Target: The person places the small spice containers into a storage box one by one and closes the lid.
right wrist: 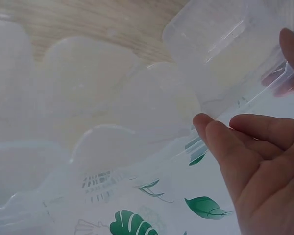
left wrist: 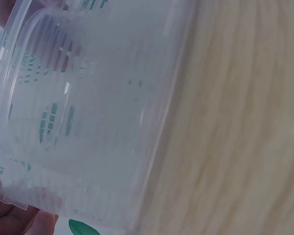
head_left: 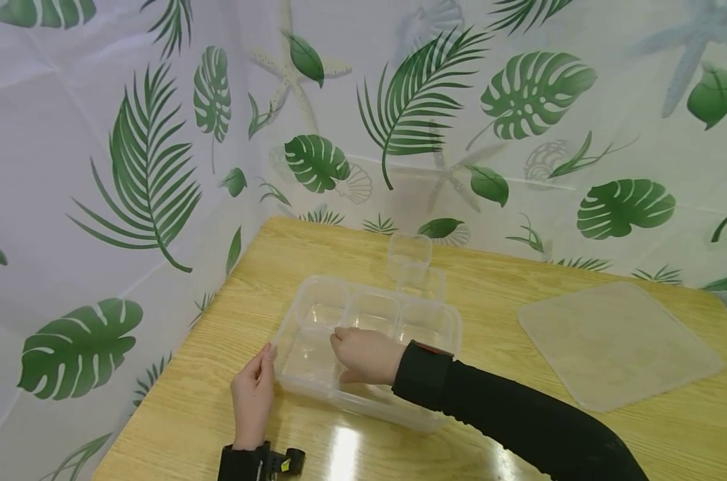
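Observation:
A large clear plastic box (head_left: pixel 393 413) stands on the wooden table with small clear containers inside it. My left hand (head_left: pixel 255 387) holds the box's left end by the rim, thumb on top. In the left wrist view, left fingers (left wrist: pixel 19 218) curl at the edge of the clear box wall (left wrist: pixel 112 122). My right hand (head_left: pixel 366 354) is over the inside of the box, fingers bent. In the right wrist view its fingers and thumb pinch the edge of a small clear container (right wrist: pixel 225 44). Three small containers (head_left: pixel 372 314) stand in a row along the box's far side.
Behind the box, two more small clear containers (head_left: pixel 409 248) stand on the wooden table (head_left: pixel 490 307). A flat translucent lid (head_left: pixel 622 347) lies at the right. A leaf-patterned cloth (head_left: pixel 339 80) hangs along the table's back and left edges.

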The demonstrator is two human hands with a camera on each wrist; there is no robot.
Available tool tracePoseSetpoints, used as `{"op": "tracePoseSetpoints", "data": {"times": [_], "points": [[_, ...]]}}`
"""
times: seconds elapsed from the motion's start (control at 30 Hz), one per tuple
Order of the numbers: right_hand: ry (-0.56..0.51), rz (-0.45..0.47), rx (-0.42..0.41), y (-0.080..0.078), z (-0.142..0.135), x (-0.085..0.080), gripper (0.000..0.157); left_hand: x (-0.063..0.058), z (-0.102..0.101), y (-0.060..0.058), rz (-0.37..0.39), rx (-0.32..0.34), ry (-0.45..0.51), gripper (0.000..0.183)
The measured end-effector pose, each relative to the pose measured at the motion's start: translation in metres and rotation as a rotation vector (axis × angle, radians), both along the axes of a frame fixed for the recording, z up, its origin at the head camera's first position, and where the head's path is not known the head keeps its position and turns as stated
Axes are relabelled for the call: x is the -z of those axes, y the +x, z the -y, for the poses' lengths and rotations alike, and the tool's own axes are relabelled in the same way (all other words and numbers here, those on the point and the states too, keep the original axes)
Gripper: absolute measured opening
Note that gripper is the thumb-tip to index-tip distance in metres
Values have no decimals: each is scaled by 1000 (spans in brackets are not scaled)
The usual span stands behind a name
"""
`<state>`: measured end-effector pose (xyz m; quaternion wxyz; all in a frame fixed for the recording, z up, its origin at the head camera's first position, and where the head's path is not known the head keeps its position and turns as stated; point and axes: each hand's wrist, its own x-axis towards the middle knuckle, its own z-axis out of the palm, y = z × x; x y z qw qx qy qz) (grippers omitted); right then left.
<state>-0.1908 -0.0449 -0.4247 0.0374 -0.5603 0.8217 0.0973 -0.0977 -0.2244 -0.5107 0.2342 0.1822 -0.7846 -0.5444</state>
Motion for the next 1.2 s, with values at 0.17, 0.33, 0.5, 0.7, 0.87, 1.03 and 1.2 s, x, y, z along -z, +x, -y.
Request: {"op": "tracePoseSetpoints", "data": {"times": [0.17,0.33,0.5,0.7,0.87,1.03,1.2], "points": [[-1,2,13,1,10,3,65,0,0,1,-1,-9,11,44],[-14,-1,13,0,15,5,64,0,-1,0,-9,-15,2,42],[-16,-5,18,1,20,6,63,0,-1,1,-12,-19,-7,40],[-26,65,48,-1,19,4,64,-1,-1,1,-17,-21,-13,39],[-104,165,78,-10,5,-8,64,0,-1,0,-15,-16,-20,40],[-251,210,151,-30,-20,-28,62,-1,-1,-2,-14,-17,-22,39],[-365,252,314,-56,-51,-40,62,-2,-1,-2,-4,-31,-31,37]]}}
